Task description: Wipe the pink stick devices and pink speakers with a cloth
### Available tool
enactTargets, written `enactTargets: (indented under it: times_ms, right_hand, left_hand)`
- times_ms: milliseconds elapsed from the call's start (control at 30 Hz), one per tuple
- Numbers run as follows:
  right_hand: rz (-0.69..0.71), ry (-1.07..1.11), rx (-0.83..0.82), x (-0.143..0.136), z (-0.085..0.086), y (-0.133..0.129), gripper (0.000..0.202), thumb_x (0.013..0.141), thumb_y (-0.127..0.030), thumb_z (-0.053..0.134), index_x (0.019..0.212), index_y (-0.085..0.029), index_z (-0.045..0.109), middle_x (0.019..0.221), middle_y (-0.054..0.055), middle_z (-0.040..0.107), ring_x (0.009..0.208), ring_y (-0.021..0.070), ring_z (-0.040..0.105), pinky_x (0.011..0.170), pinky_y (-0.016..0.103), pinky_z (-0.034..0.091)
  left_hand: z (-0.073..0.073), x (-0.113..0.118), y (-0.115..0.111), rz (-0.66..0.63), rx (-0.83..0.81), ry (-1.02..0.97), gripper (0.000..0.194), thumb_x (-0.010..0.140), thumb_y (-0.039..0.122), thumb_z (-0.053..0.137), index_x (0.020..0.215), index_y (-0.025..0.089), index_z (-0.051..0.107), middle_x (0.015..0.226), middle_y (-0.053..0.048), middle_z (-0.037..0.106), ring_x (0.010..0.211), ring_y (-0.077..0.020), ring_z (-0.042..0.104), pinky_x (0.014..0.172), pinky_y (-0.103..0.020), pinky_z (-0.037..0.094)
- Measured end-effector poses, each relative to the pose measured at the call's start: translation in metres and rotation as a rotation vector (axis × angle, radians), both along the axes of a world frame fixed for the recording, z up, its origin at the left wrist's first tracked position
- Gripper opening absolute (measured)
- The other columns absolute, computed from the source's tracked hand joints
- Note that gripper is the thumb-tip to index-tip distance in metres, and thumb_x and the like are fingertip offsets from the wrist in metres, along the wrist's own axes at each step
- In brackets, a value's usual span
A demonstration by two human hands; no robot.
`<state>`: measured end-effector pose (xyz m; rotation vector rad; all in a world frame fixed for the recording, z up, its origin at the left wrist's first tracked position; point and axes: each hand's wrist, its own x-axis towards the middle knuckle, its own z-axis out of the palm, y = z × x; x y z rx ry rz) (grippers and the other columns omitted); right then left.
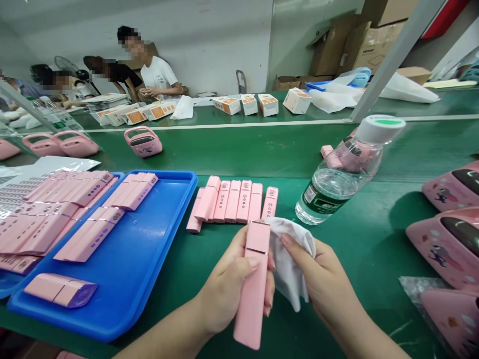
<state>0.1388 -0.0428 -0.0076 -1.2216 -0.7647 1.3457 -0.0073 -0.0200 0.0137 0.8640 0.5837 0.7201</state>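
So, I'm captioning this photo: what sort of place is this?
Probably a factory finishing or packing line: a blue tray of matching pink devices, orange-and-white cartons, and several people at work beyond.

Cloth (291,269) partly hidden (by right hand (322,264)), lower-right pink device (451,316) cropped

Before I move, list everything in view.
Table: 1, green, foreground
Held stick: 1, pink, front centre
Cloth: 1, pale grey, beside held stick
Row of sticks: 7, pink, on table
Trays: at least 2, blue, left
Sticks on trays: many, pink, left
Bottle: 1, clear and white, right of row
Cases: several, pink, right and further back
Far bench: 1, green, back
Cartons: several, white and orange, far bench
Loose sheets: several, white, far bench
Cardboard boxes: several, brown, back right
Fan: 1, dark, back left
People: at least 3, white and dark clothing, back left
Left hand: 1, bare, on held stick
Right hand: 1, bare, on cloth
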Motion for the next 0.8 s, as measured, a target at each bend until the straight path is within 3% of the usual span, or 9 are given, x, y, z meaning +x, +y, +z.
enactTargets:
  times_ms: [267,333,400,500,567,600,633,700,800]
  right_hand:
    - [-0.007,0.011,-0.032,0.0,-0.002,0.002,0.034,0.075,-0.048,0.066,0.067,-0.016,0.058,0.06,-0.003,0.056,0.054,0.0092,0.046,0.049,0.019,0.038]
    - [-0.029,0.034,-0.031,0.0,-0.001,0.002,0.033,0.075,-0.048,0.066,0.068,-0.016,0.058,0.059,-0.002,0.057,0.053,0.0098,0.048,0.049,0.019,0.04]
    - [-0.063,0.021,-0.006,0.001,-0.001,0.0,0.031,0.08,-0.048,0.06,0.081,-0.017,0.063,0.066,0.001,0.063,0.058,0.0144,0.056,0.049,0.022,0.044]
    - [-0.058,-0.249,0.242,0.0,-0.004,-0.006,0.035,0.091,-0.04,0.045,0.117,-0.021,0.059,0.106,0.009,0.068,0.094,0.0262,0.064,0.071,0.032,0.054]
    - [0.049,-0.572,0.548,-0.003,-0.008,-0.01,0.041,0.093,-0.028,0.04,0.133,-0.024,0.047,0.138,0.009,0.047,0.123,0.0296,0.047,0.096,0.041,0.045]
    - [0.118,-0.709,0.698,-0.006,-0.01,-0.011,0.045,0.093,-0.025,0.041,0.137,-0.026,0.04,0.145,0.007,0.037,0.13,0.0295,0.037,0.103,0.044,0.037]
    - [0.185,-0.805,0.825,-0.01,-0.013,-0.011,0.049,0.092,-0.024,0.043,0.14,-0.028,0.035,0.146,0.005,0.033,0.133,0.0285,0.031,0.107,0.045,0.031]
    - [0.285,-0.926,0.991,-0.016,-0.018,-0.01,0.055,0.091,-0.021,0.047,0.142,-0.03,0.028,0.142,0.003,0.039,0.132,0.0244,0.032,0.11,0.043,0.025]
    - [0.376,-0.986,1.099,-0.019,-0.025,-0.005,0.055,0.091,-0.022,0.047,0.143,-0.027,0.028,0.137,0.004,0.046,0.131,0.0222,0.036,0.109,0.04,0.027]
  left_hand:
    - [-0.002,0.0,-0.003,-0.031,-0.065,-0.12,0.048,0.065,0.015,0.052,0.112,0.022,0.042,0.086,-0.001,0.055,0.052,-0.0081,0.054,0.048,-0.021,0.046]
    - [-0.001,0.0,-0.002,-0.032,-0.075,-0.107,0.049,0.067,0.019,0.057,0.113,0.023,0.042,0.087,0.0,0.054,0.053,-0.0083,0.054,0.048,-0.021,0.047]
    - [0.0,0.002,-0.002,-0.023,-0.087,-0.088,0.044,0.073,0.032,0.06,0.113,0.023,0.042,0.086,-0.001,0.055,0.053,-0.009,0.054,0.048,-0.022,0.046]
    - [-0.001,0.005,-0.002,0.005,-0.111,-0.03,0.051,0.078,0.06,0.05,0.111,0.022,0.043,0.077,-0.001,0.057,0.051,-0.0108,0.054,0.047,-0.023,0.047]
    - [0.0,0.006,-0.002,0.036,-0.143,-0.006,0.061,0.075,0.069,0.045,0.112,0.021,0.046,0.069,0.0,0.058,0.051,-0.0123,0.055,0.049,-0.024,0.047]
    - [0.0,0.005,-0.001,0.044,-0.18,-0.014,0.065,0.073,0.071,0.045,0.112,0.019,0.048,0.067,-0.001,0.059,0.053,-0.0138,0.056,0.051,-0.025,0.047]
    - [0.001,0.004,0.001,0.042,-0.233,-0.03,0.069,0.073,0.072,0.044,0.111,0.016,0.051,0.067,-0.003,0.061,0.057,-0.0157,0.058,0.054,-0.026,0.048]
    - [0.001,0.001,0.007,0.027,-0.35,-0.065,0.073,0.075,0.074,0.038,0.103,0.009,0.057,0.069,-0.008,0.063,0.064,-0.0193,0.062,0.059,-0.028,0.049]
    - [-0.001,-0.003,0.014,0.001,-0.434,-0.075,0.079,0.077,0.076,0.026,0.088,0.007,0.062,0.06,-0.009,0.061,0.059,-0.0191,0.062,0.055,-0.027,0.047]
